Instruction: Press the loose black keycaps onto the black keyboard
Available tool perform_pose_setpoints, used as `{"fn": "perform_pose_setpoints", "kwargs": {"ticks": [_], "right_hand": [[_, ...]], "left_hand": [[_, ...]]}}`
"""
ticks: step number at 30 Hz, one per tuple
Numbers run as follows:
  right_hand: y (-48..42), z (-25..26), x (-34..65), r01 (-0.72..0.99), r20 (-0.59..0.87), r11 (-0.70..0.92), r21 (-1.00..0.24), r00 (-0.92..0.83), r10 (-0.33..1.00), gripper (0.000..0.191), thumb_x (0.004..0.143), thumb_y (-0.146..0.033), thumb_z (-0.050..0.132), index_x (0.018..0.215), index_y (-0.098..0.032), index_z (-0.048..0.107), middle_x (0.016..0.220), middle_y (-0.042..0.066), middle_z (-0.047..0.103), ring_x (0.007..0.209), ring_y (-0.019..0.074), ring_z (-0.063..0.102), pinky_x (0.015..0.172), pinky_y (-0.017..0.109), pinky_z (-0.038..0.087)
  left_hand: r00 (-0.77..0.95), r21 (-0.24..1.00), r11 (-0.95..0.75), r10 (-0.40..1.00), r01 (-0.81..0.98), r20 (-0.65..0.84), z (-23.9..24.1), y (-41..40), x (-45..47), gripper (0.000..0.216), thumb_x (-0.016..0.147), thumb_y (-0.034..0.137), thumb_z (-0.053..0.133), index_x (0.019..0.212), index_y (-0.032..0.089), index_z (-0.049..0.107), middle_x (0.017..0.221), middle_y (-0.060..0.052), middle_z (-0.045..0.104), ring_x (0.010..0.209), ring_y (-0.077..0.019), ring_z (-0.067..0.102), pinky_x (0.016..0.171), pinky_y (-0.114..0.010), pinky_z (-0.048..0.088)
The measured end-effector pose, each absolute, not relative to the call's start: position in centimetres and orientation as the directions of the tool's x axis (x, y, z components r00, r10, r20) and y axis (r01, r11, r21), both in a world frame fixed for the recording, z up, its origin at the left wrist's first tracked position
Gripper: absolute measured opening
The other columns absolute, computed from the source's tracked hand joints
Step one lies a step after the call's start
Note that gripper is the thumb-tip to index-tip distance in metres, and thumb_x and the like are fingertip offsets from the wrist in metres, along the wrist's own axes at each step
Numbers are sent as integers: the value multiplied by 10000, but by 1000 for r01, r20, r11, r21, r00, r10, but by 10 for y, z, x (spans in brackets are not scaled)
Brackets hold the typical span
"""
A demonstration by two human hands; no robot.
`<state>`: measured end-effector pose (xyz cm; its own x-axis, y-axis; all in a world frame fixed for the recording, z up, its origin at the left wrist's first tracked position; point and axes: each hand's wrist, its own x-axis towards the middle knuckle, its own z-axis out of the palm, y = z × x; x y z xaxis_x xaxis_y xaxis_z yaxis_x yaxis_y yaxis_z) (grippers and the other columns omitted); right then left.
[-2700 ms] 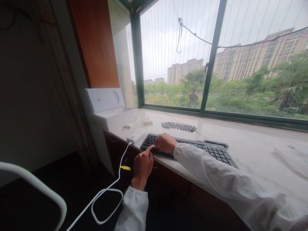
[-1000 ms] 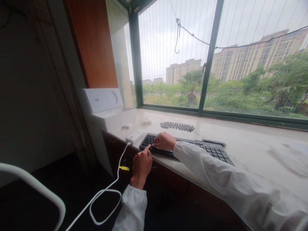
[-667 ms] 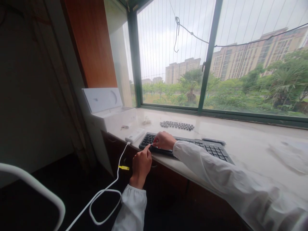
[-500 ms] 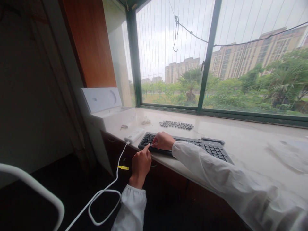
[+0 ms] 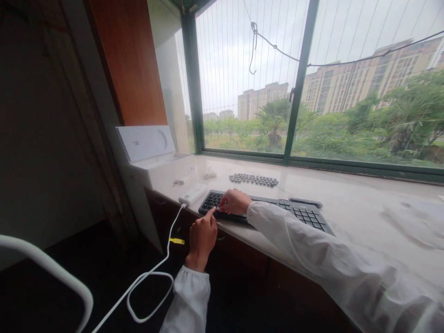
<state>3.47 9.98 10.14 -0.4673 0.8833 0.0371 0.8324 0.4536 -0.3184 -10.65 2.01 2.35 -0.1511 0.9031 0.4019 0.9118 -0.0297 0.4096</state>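
Observation:
A black keyboard [image 5: 314, 217] lies at the front edge of the counter; its left end shows rows of bare key sockets. Over that left part bends my right hand [image 5: 236, 202], thumb and fingers pinched together at the near edge. What it pinches, if anything, is too small to make out. My left hand [image 5: 202, 236] comes up from below the counter edge. Its index finger is stretched out and touches the keyboard's front edge beside the right fingertips, while the other fingers are curled. Behind the keyboard, loose keycaps [image 5: 254, 179] are laid out in rows.
On the left stand an open white box [image 5: 169, 169] and a white power bank [image 5: 193, 194] with a white cable [image 5: 168, 249] hanging off the edge. A dark thin object [image 5: 305, 202] lies behind the keyboard. Clear plastic [image 5: 412, 222] is at right. A window closes the back.

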Motion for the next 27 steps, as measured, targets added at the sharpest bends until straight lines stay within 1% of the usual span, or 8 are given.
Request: {"fn": "perform_pose_setpoints", "kwargs": {"ticks": [3, 6, 12, 18, 22, 25, 27], "right_hand": [[99, 100, 34, 829, 62, 456, -324, -462, 885, 173, 761, -396, 701, 862, -273, 770, 646, -15, 716, 706, 135, 665, 598, 202, 412], [99, 98, 34, 824, 68, 458, -333, -463, 884, 170, 768, -391, 692, 859, -271, 772, 644, -18, 714, 683, 126, 656, 587, 198, 405], [109, 99, 39, 798, -2, 461, -388, -501, 865, 232, 768, -428, 689, 890, -250, 774, 665, -25, 718, 672, 110, 641, 552, 181, 388], [111, 98, 40, 790, -30, 446, -420, -503, 863, 254, 768, -423, 693, 907, -229, 780, 686, -13, 724, 694, 114, 639, 561, 173, 391], [106, 99, 38, 805, -14, 451, -386, -494, 870, 237, 774, -424, 688, 895, -242, 779, 682, -12, 723, 690, 116, 644, 568, 180, 396], [99, 100, 34, 834, 34, 448, -322, -463, 886, 200, 768, -407, 689, 877, -263, 775, 684, -8, 722, 703, 131, 652, 592, 197, 411], [94, 101, 32, 858, 72, 437, -272, -434, 898, 186, 747, -399, 705, 870, -279, 776, 728, 8, 729, 726, 148, 657, 613, 213, 423]], "left_hand": [[-149, 415, -32, 906, 909, 396, 23, 19, -105, 432, 979, 280, 375, 1389, 325, 505, 1006, -87, 744, 874, -217, 704, 742, -287, 479], [-149, 420, -31, 909, 907, 389, 24, 19, -104, 436, 988, 288, 358, 1404, 326, 486, 1015, -89, 741, 877, -214, 704, 732, -279, 474], [-149, 437, -40, 910, 898, 387, 25, 18, -103, 435, 992, 287, 356, 1406, 309, 485, 1041, -90, 737, 911, -212, 702, 750, -277, 473], [-155, 440, -30, 912, 897, 379, 25, 17, -102, 432, 989, 279, 370, 1402, 296, 492, 1054, -97, 733, 926, -211, 701, 760, -274, 474], [-145, 428, -48, 902, 903, 406, 23, 18, -103, 440, 989, 285, 365, 1415, 316, 471, 1040, -89, 737, 900, -212, 704, 744, -274, 475], [-135, 406, -50, 900, 913, 415, 20, 19, -105, 436, 992, 290, 354, 1407, 340, 476, 1009, -83, 742, 857, -213, 707, 722, -280, 478], [-128, 391, -50, 900, 919, 418, 19, 19, -106, 430, 986, 279, 366, 1389, 354, 497, 1002, -78, 743, 852, -214, 706, 715, -281, 479]]}}
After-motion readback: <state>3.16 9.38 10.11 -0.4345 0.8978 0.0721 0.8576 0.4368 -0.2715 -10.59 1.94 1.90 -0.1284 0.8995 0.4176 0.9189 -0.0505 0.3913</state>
